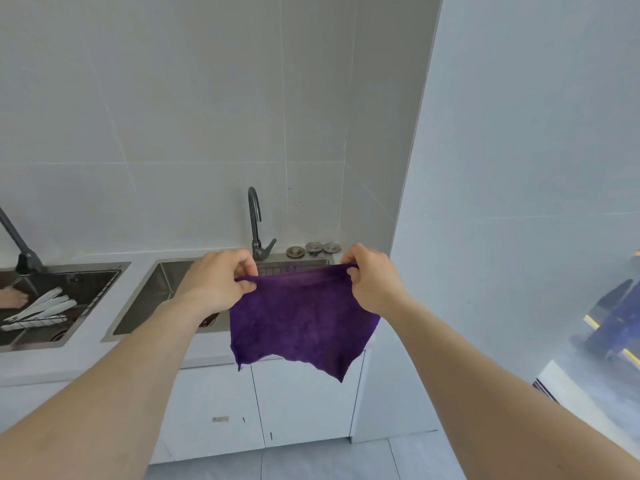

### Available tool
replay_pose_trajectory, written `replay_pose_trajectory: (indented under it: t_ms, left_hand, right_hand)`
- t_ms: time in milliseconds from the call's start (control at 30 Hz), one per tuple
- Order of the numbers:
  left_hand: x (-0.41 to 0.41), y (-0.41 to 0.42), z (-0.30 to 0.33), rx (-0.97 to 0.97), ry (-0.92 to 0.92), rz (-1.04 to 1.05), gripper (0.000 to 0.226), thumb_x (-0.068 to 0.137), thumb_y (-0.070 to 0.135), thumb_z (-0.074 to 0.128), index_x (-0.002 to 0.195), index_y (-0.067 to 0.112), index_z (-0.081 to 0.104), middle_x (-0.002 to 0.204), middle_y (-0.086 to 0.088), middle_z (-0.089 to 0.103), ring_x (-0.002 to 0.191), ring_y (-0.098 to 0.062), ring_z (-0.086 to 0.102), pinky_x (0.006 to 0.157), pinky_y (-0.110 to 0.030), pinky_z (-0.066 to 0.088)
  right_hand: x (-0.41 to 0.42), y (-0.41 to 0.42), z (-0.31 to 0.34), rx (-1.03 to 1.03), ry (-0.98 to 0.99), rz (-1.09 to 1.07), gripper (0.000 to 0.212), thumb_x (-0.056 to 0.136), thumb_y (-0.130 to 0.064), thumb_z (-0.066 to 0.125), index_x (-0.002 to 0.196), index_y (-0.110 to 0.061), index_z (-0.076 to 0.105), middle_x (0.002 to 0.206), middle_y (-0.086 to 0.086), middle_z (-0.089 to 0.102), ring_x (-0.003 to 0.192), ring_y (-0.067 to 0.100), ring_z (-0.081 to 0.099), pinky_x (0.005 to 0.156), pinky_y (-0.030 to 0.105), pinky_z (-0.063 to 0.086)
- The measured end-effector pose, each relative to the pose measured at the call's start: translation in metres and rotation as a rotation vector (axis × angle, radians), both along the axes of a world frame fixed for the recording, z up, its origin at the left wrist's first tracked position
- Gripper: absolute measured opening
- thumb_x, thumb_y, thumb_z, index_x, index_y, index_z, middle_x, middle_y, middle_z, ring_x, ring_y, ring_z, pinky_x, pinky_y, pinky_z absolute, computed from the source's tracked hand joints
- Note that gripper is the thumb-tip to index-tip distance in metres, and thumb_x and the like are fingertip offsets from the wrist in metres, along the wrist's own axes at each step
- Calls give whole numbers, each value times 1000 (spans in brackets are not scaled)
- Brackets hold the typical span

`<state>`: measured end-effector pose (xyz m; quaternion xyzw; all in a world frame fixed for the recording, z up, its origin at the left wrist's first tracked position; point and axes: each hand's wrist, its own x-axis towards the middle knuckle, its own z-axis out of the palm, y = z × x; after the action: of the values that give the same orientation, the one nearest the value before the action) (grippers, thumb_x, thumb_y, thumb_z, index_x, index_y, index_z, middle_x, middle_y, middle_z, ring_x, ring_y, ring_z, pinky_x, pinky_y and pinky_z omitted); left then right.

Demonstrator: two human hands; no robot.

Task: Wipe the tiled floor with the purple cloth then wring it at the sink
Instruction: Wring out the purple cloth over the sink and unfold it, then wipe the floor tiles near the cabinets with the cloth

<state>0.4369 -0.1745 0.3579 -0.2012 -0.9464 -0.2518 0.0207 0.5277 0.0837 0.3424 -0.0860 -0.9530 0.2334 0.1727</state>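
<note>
White wall tiles (194,109) back a pale desk (204,348) with steel basins set into it. Between the two hands hangs the purple cloth (301,323), spread flat and held up by its top edge in the air, in front of the sink (156,292) and its cabinet doors (298,403). The left hand (216,284) pinches the cloth's upper left corner between thumb and fingers; the right hand (372,280) grips the upper right corner the same way, so the top edge runs nearly taut from one to the other. The cloth's lower edge falls ragged and uneven, below the desk's front edge. Just beyond the hands stands a dark curved tap (258,223), and to the right of it, behind the right hand, three round metal drain plugs (313,249) lie on the desk by the wall. Well to the left of the left hand is a second basin (100,292) holding white utensils (41,306) on a wire rack, with another dark tap (20,244) above it. Beneath both forearms, pale floor tiles (311,462) show. To the right of the right arm rises a plain white panel (519,168).
</note>
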Motion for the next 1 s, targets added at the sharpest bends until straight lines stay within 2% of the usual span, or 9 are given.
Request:
replay_pose_trajectory:
  t_ms: [200,400,533,667,867,1000]
  left_hand:
    - [47,13,-37,-40,-51,37,20,82,20,80,79,32,65,85,14,69,82,-11,65,79,-37,54]
    - [82,16,-104,-72,-168,25,22,81,19,81,79,33,64,85,16,68,79,-10,64,78,-35,51]
    - [90,8,-159,-94,-274,23,20,83,19,78,81,33,64,85,16,67,78,-11,64,69,-31,47]
    - [89,-4,-218,-98,-372,3,19,82,16,75,80,32,64,88,14,70,79,-14,68,75,-32,50]
    - [87,-24,-321,-93,-507,-41,20,82,14,73,81,32,64,85,16,68,79,-11,67,66,-25,46]
    - [88,-36,-390,-96,-582,-66,21,80,14,73,78,32,63,85,16,70,76,-11,68,67,-27,48]
  right_hand:
    - [40,22,-43,-50,-55,-46,17,103,-24,53,112,-21,67,105,4,72,99,32,62,80,37,50]
    - [74,25,-107,-131,-156,-31,16,101,-23,57,110,-20,70,102,5,74,99,32,63,85,39,52]
    - [84,16,-160,-173,-236,-60,14,101,-24,57,108,-25,68,105,3,73,99,31,63,81,37,52]
    - [92,2,-216,-191,-317,-94,15,101,-25,55,109,-25,67,103,1,72,95,30,63,79,38,53]
    - [106,-27,-313,-213,-429,-178,12,101,-22,56,106,-22,67,96,-1,71,90,27,63,75,38,53]
    - [114,-47,-378,-230,-459,-239,11,101,-20,56,104,-21,67,95,0,71,88,27,62,73,37,51]
